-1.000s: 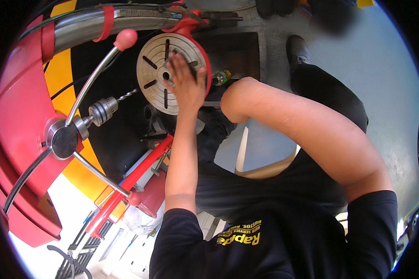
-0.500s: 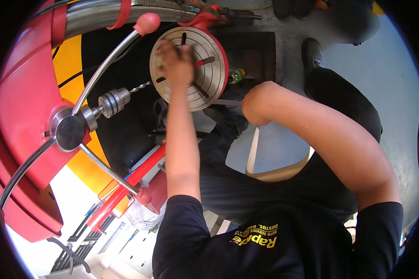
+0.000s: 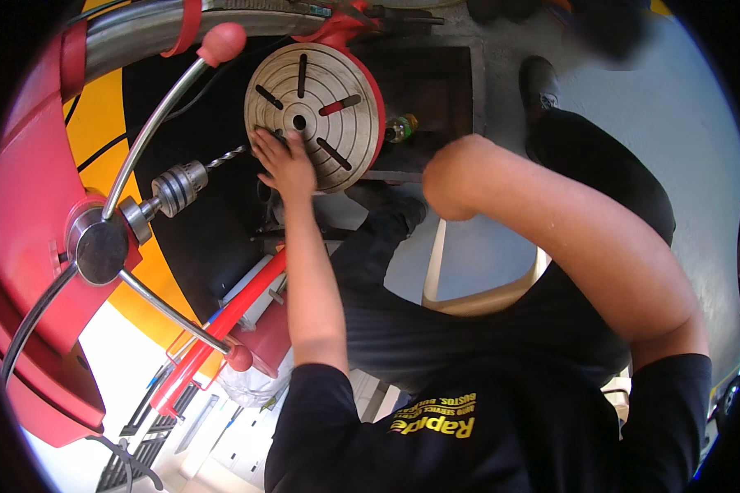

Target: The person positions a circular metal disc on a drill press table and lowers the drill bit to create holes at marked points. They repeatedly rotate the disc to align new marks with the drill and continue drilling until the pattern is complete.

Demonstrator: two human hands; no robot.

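My left hand (image 3: 288, 168) is open, its fingers spread over the lower left part of a round metal drill press table (image 3: 337, 90). The table has ring grooves, several slots and a hole at its centre. Just left of the hand, a twist drill bit (image 3: 226, 158) sticks out of the drill chuck (image 3: 178, 188), apart from my fingers. My right hand (image 3: 456, 177) is bent down at the wrist to the right of the table. Its fingers are hidden, so whether it holds anything cannot be seen.
At the left, the red drill press head (image 3: 37, 172) carries a feed handle (image 3: 152, 127) with red knobs. A small bottle (image 3: 402, 127) lies right of the table, near a dark base plate (image 3: 444, 82). Below is a red bar (image 3: 222, 337). Another person's shoe (image 3: 539, 82) is at upper right.
My left hand has slid from the upper middle of the round table down to its lower left edge, uncovering the centre hole. The view has shifted slightly. My right hand stays about where it was.
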